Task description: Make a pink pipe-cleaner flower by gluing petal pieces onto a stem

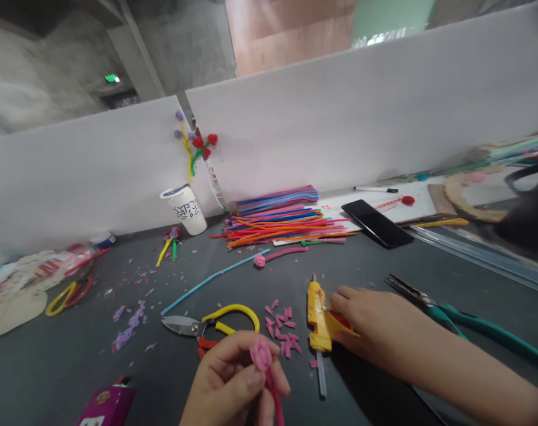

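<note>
Between the thumb and fingers of my left hand point(233, 381) is a pink pipe-cleaner flower point(261, 355) with a darker pink stem hanging down. My right hand point(351, 310) has its fingers around the handle side of a yellow glue gun point(318, 316), which lies on the dark table with its nozzle pointing away and a clear glue stick out of its back end. Small cut pink pieces point(283, 331) lie between the flower and the glue gun. Scissors with yellow and red handles point(216, 324) rest just beyond my left hand.
Green-handled pliers point(450, 313) lie at the right, near a black phone point(376, 223). Bundled colored pipe cleaners point(278, 222), a paper cup point(187, 210) and a finished pink flower point(259, 261) are farther back. A purple box point(107, 405) sits at the lower left.
</note>
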`<state>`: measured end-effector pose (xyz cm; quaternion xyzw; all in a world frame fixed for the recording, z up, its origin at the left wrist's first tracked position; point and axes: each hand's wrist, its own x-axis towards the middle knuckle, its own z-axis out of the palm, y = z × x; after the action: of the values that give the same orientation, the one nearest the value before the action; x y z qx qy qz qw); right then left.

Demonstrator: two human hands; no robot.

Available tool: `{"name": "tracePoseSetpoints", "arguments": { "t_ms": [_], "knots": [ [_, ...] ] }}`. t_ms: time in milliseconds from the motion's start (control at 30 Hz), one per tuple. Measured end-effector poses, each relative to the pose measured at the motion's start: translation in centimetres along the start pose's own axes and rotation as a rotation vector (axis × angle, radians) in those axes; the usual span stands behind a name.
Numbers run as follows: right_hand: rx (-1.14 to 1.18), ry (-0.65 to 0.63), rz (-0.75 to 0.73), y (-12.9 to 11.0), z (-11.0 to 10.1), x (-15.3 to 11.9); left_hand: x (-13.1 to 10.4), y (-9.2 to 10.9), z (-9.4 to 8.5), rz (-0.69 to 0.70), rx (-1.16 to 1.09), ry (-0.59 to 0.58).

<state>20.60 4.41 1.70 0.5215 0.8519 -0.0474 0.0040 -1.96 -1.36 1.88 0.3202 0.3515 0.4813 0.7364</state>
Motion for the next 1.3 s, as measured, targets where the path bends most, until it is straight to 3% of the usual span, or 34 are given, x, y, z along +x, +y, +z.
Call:
{"name": "tracePoseSetpoints", "arguments": {
  "t_ms": [167, 333, 433, 600, 700, 800, 900, 1100, 1300],
  "knots": [
    [0.091, -0.025, 0.036, 0.0, 2.0, -0.4, 0.9, 0.0, -0.8, -0.123, -0.115, -0.050],
    [0.132, -0.093, 0.060, -0.4, 2.6, -0.5, 1.3, -0.2, -1.3, -0.161, -0.130, -0.074],
    [0.187, -0.063, 0.109, -0.3, 2.2, -0.3, 1.3, -0.4, -1.5, -0.160, -0.133, -0.091],
    [0.381, 0.120, 0.105, -0.8, -0.3, -0.2, 1.4, -0.6, -1.6, -0.139, -0.115, -0.080],
    [0.591, 0.282, -0.068, -1.7, -1.2, -0.6, 1.5, -0.6, -1.5, -0.117, -0.125, -0.048],
    [0.690, 0.483, -0.294, -2.7, -0.6, -0.9, 1.5, -0.3, -1.2, -0.091, -0.103, 0.059],
    [0.707, 0.508, -0.417, -3.4, 0.4, -1.2, 1.4, 0.1, -0.9, -0.050, -0.063, 0.133],
    [0.630, 0.641, -0.315, -4.1, 0.4, -2.6, 1.1, 0.3, -0.4, -0.031, -0.051, 0.204],
    [0.583, 0.610, -0.383, -4.1, 0.7, -2.3, 1.0, 0.2, -0.1, 0.035, -0.020, 0.256]
  ]
}}
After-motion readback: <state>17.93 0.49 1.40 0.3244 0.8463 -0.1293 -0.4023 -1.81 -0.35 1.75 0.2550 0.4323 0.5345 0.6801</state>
